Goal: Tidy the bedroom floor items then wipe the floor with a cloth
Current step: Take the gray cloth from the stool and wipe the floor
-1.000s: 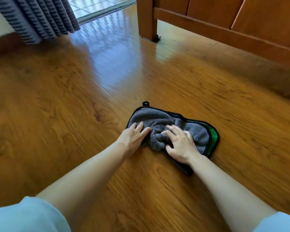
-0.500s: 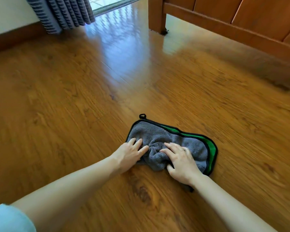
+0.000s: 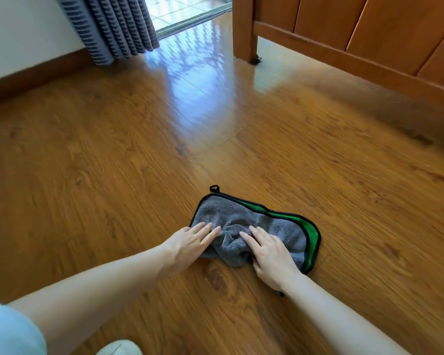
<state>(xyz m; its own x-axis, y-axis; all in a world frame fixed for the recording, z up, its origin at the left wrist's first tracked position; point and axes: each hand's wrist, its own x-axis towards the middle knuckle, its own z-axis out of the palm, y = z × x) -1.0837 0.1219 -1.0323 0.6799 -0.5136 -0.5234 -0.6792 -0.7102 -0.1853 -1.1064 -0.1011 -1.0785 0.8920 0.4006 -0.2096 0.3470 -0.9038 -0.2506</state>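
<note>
Wooden bed frame (image 3: 356,44) at far right, leg (image 3: 244,29) planted on floor (image 3: 113,149). Grey ribbed curtain (image 3: 113,24) far left against wall, brown skirting (image 3: 34,78) below. No readable writing or labels. Cloth (image 3: 262,226) near centre of floor: grey pile, green underside showing along far and right edges, black trim, small hanging loop at far corner, bunched in middle. Left hand (image 3: 190,243) and right hand (image 3: 271,254) both flat on cloth, fingers straight, pressing; no curled grip.
</note>
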